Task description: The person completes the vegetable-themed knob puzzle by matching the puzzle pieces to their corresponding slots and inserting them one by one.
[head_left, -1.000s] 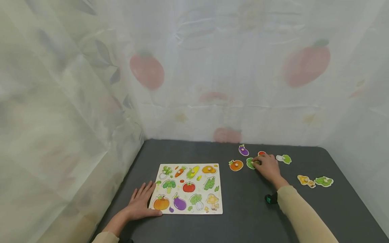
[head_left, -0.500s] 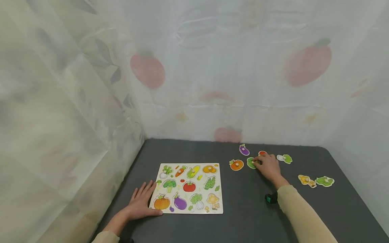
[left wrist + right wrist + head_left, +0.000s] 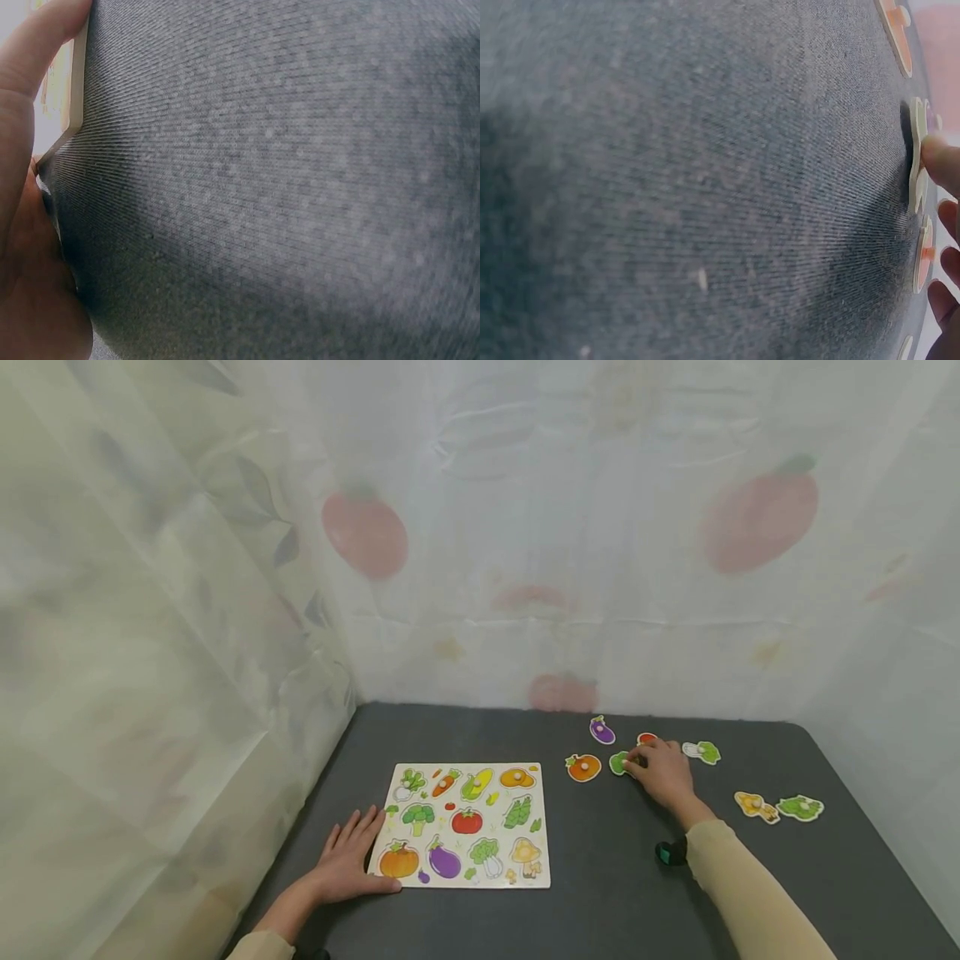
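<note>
In the head view my left hand [image 3: 347,862] lies at the left end of a pale vegetable puzzle board [image 3: 536,852], fingers spread along its side and thumb at the lower left corner. The left wrist view has the thumb [image 3: 41,45] against the board's edge [image 3: 77,82]. My right hand [image 3: 666,774] pinches a green knobbed puzzle piece [image 3: 617,763], partly covered by the fingers. In the right wrist view that piece [image 3: 916,161] shows edge-on beside the thumb, a dark shadow next to it. A red piece [image 3: 646,738] peeks out behind the right hand.
Near the right hand lie an orange pumpkin piece [image 3: 582,767], a purple eggplant piece [image 3: 602,730] and a bok choy piece [image 3: 702,752]. Farther right are a mushroom piece [image 3: 756,807] and a green piece [image 3: 800,808]. A patterned curtain [image 3: 480,568] borders the dark table [image 3: 600,910].
The right hand's fingers now cover a little more of the green piece. The left hand and the board stay as they were.
</note>
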